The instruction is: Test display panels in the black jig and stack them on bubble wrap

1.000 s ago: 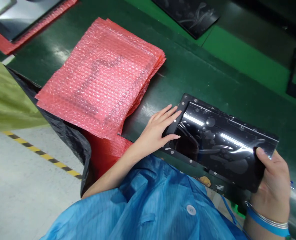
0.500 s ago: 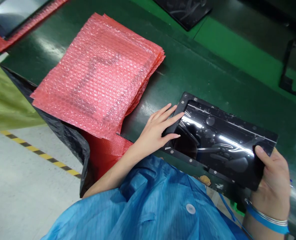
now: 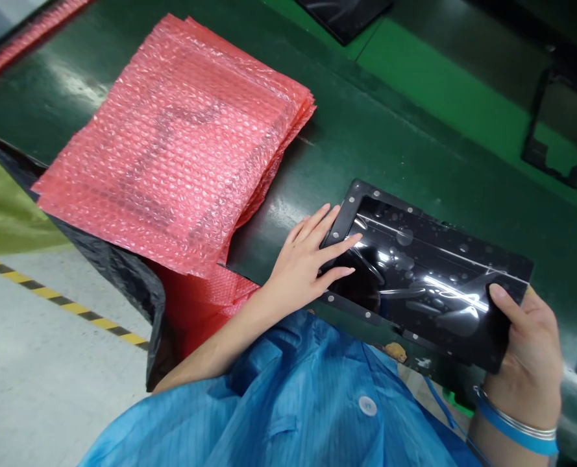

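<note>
A flat black panel [image 3: 415, 279] with a glossy face lies across my front, over the near side of the green table. Clear film with bubbles and creases covers the face, and small round silvery dots run along its frame. My right hand [image 3: 526, 331] grips the right end, thumb on top and fingers underneath. At the left end, my left hand [image 3: 307, 256] rests with spread fingers on the frame and the edge of the film. To the left lies a stack of pink bubble-wrap bags [image 3: 185, 143], with dark shapes showing through the top one.
Under the stack's near edge hangs a black bag [image 3: 122, 285] with red bubble wrap [image 3: 200, 311] inside. Along the back of the green table [image 3: 356, 136] lie another dark panel [image 3: 346, 16] and a black frame [image 3: 561, 123]. Yellow-black tape [image 3: 69, 301] marks the floor.
The whole view has shifted, so the stack and far items sit further left and higher. Both hands stay on the panel; a left finger reaches slightly further over the film.
</note>
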Action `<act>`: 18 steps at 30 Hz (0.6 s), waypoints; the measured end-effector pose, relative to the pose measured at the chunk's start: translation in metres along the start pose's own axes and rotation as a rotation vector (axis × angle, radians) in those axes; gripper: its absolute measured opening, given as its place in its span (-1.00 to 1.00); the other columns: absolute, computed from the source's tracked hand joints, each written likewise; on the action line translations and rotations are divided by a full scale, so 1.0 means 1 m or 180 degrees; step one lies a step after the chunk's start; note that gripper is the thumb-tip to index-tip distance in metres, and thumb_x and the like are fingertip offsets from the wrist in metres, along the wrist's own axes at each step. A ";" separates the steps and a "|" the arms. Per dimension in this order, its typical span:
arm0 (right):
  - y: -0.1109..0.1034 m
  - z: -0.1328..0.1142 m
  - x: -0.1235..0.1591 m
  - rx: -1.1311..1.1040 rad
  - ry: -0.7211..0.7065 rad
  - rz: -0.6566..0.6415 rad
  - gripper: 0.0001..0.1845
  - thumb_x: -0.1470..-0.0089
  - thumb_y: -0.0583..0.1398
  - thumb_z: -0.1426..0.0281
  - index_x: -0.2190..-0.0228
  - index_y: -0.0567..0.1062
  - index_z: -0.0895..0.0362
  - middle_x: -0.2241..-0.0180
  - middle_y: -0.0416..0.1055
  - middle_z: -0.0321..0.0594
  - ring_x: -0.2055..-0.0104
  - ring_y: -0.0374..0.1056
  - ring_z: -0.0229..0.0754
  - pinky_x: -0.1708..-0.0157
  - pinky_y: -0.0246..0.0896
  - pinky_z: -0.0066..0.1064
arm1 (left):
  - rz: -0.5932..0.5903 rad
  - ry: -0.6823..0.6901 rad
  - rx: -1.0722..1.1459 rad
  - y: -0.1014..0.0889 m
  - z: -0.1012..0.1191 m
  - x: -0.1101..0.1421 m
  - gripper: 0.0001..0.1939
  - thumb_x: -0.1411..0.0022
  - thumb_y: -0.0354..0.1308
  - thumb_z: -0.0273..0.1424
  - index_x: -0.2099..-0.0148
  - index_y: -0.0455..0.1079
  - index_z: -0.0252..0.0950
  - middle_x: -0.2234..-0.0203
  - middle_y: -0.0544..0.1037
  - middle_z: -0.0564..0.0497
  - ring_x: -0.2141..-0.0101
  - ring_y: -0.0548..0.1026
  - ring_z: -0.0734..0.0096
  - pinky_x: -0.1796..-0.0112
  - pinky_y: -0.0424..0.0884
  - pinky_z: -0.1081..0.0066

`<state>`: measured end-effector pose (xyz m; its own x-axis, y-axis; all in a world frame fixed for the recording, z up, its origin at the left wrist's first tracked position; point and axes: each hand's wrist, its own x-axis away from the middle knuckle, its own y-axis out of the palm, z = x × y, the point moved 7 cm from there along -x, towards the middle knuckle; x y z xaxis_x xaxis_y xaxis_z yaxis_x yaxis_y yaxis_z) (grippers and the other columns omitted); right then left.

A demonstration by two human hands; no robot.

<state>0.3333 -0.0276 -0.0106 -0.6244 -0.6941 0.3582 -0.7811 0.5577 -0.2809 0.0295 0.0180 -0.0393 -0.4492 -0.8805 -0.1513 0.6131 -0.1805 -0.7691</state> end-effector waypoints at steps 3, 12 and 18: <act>0.002 -0.002 0.000 0.0041 -0.0010 -0.0016 -0.47 0.46 0.48 0.23 0.32 0.59 0.07 0.45 0.54 -0.24 0.35 0.52 0.04 0.22 0.47 -0.08 | 0.0045 0.0033 -0.0030 -0.001 0.000 0.000 -0.47 -0.40 0.05 -0.06 -0.31 0.33 -0.10 -0.39 0.08 -0.21 -0.40 0.00 0.03 -0.28 0.09 -0.06; -0.014 -0.005 -0.010 0.0957 -0.0019 -0.0186 -0.56 0.28 0.38 0.00 0.41 0.53 0.03 0.45 0.49 -0.24 0.44 0.39 -0.07 0.42 0.29 -0.22 | -0.0039 -0.0154 0.0018 0.000 0.000 -0.002 -0.51 -0.38 0.10 -0.09 -0.29 0.34 -0.06 -0.40 0.09 -0.16 -0.40 0.02 0.06 -0.28 0.10 -0.08; -0.020 -0.030 -0.031 0.4038 -0.0447 -0.0509 -0.23 0.15 -0.12 -0.38 0.84 0.26 0.00 0.72 0.29 -0.11 0.61 0.16 -0.05 0.47 0.00 -0.18 | -0.0122 -0.0287 -0.0054 -0.002 -0.003 -0.001 -0.51 -0.38 0.11 -0.13 -0.31 0.32 -0.04 -0.41 0.05 -0.14 -0.39 0.02 0.03 -0.26 0.11 -0.12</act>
<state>0.3688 -0.0036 0.0111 -0.4585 -0.7977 0.3917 -0.2566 -0.3031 -0.9178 0.0271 0.0209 -0.0399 -0.4112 -0.9092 -0.0657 0.5851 -0.2080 -0.7838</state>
